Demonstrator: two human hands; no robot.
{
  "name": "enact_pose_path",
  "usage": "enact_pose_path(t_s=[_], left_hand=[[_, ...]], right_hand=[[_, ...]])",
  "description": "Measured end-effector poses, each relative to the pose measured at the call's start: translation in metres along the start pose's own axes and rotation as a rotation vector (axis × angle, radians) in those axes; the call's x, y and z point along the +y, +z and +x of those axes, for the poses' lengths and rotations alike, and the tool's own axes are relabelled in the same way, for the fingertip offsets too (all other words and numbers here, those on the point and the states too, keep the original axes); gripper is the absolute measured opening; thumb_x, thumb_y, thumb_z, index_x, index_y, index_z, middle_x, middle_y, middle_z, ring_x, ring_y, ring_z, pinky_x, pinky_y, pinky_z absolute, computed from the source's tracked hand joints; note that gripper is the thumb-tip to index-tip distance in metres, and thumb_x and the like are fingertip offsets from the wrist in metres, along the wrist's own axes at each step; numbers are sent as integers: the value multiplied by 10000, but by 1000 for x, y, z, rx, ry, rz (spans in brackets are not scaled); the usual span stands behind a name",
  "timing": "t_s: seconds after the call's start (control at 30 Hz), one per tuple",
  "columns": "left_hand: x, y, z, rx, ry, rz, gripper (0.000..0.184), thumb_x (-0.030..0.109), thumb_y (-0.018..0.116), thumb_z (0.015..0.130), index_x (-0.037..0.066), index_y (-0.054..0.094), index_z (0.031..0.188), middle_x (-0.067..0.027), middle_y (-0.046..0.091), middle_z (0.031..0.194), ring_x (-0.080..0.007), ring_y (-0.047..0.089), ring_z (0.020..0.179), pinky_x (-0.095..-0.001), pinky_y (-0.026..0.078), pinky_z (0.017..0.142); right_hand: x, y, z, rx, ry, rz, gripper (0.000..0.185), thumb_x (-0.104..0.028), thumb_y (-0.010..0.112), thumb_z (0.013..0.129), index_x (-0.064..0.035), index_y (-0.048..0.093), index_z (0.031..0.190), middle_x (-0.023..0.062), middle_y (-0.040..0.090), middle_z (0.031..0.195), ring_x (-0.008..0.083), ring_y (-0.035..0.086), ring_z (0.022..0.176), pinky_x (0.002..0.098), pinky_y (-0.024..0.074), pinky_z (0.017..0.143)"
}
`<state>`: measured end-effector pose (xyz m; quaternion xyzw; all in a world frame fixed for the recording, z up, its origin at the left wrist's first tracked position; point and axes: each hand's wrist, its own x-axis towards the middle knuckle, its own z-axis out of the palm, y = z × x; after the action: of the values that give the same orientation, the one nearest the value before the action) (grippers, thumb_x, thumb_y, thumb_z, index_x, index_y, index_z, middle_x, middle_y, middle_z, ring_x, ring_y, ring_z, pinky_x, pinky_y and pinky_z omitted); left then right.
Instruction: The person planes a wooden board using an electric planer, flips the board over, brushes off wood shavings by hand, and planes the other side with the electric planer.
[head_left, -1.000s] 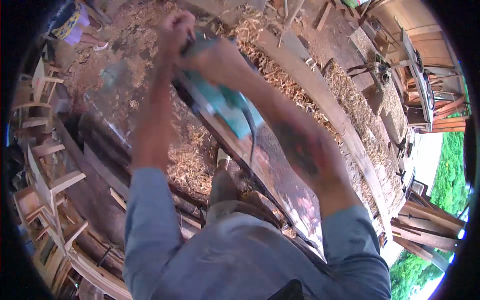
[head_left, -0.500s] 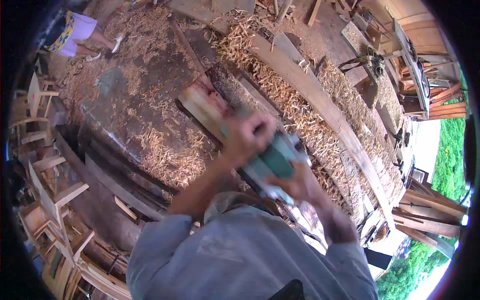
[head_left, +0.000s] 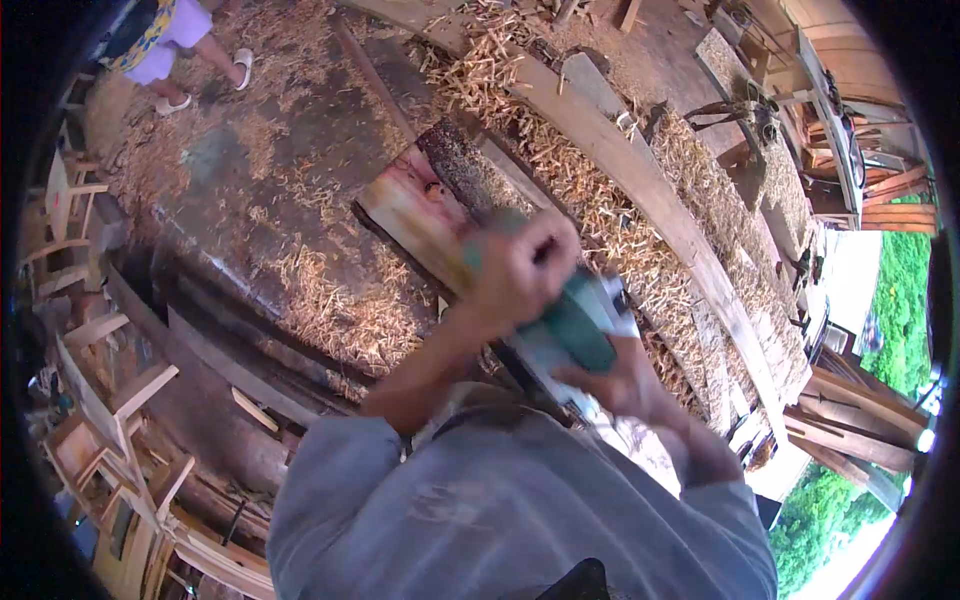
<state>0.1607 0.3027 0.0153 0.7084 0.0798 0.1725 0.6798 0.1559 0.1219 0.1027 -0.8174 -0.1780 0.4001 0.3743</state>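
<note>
A green electric hand planer (head_left: 582,328) rests on a thick wooden plank (head_left: 418,215) with a pale and reddish face. My left hand (head_left: 528,262) is closed around the planer's front end, its fingers curled and somewhat blurred. At the other end, near my body, my right hand (head_left: 625,382) grips the planer's rear. The planer's underside and the near part of the plank are hidden by the tool, my hands and my shirt.
Curly wood shavings (head_left: 350,315) cover much of the floor. A long curved board (head_left: 640,190) lies on the right. Wooden chair frames (head_left: 120,400) stand at the left. Another person's legs (head_left: 205,45) show at the upper left.
The planer and both my hands have shifted slightly to the right in view, baring a little more of the plank. The other person's feet have moved slightly.
</note>
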Motion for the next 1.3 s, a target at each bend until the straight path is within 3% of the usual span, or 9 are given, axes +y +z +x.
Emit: enact_pose_path(t_s=[0.07, 0.23, 0.47, 0.53, 0.63, 0.8, 0.93, 1.07, 1.3], left_hand=[[-15, -41, 45, 139, -31, 43, 107, 155, 674, 902, 68, 704, 956, -44, 696, 809, -119, 648, 733, -290, 533, 682], [-46, -167, 164, 200, 85, -24, 133, 139, 693, 904, 50, 718, 1000, 6, 635, 675, -68, 588, 615, -236, 475, 548], [-33, -195, 162, 211, 482, 594, 200, 195, 564, 994, 18, 657, 986, -19, 607, 704, -104, 557, 539, -278, 446, 521], [-18, -146, 120, 288, -33, 281, 160, 166, 707, 893, 50, 720, 1001, 5, 644, 708, -69, 584, 625, -242, 476, 575], [-14, -64, 45, 172, -73, 214, 187, 211, 702, 885, 55, 717, 988, 3, 670, 783, -67, 591, 688, -261, 490, 632], [17, 102, -98, -58, -115, 3, 43, 114, 679, 868, 90, 669, 902, -52, 656, 784, -149, 626, 691, -305, 518, 657], [6, 212, -196, -370, 16, -152, 86, 120, 680, 871, 76, 628, 924, -136, 655, 836, -365, 649, 692, -441, 515, 611], [4, 266, -257, -813, 168, -86, 272, 186, 687, 899, 64, 639, 1137, -174, 698, 911, -356, 698, 756, -451, 559, 635], [4, 202, -200, -546, -104, -232, 199, 151, 686, 918, 62, 651, 1092, -190, 711, 902, -351, 709, 729, -411, 557, 608]], right_hand=[[-42, 0, 58, -101, 74, -28, 468, -356, 781, 812, -51, 680, 1152, 144, 734, 991, 262, 699, 891, 414, 539, 851], [-103, 36, 215, 246, -835, -776, 284, -364, 675, 866, -87, 730, 835, 127, 670, 674, 317, 705, 691, 429, 581, 675], [-110, 39, 223, 129, -800, -803, 225, -330, 669, 847, -115, 736, 843, 90, 704, 708, 302, 717, 660, 423, 594, 593], [-82, 36, 194, 238, -945, -960, 270, -353, 667, 864, -89, 725, 870, 121, 699, 716, 315, 710, 670, 431, 589, 624], [-23, 13, 77, -5, -486, -507, 295, -424, 637, 911, -254, 711, 1141, 110, 696, 823, 299, 693, 730, 415, 547, 675], [67, -23, -113, -79, 228, -78, 495, -360, 768, 828, -44, 653, 1191, 187, 711, 1074, 333, 683, 1017, 422, 523, 873], [139, -26, -231, 7, 539, 26, 437, -308, 788, 794, 3, 667, 1077, 106, 705, 853, 169, 642, 742, 351, 527, 690], [190, -26, -307, 87, 691, 86, 341, -263, 805, 752, 26, 678, 882, 39, 657, 715, 91, 558, 668, 301, 466, 594], [149, -28, -233, -7, 500, -47, 425, -367, 836, 752, -1, 621, 763, 71, 604, 619, 127, 532, 556, 354, 439, 521]])
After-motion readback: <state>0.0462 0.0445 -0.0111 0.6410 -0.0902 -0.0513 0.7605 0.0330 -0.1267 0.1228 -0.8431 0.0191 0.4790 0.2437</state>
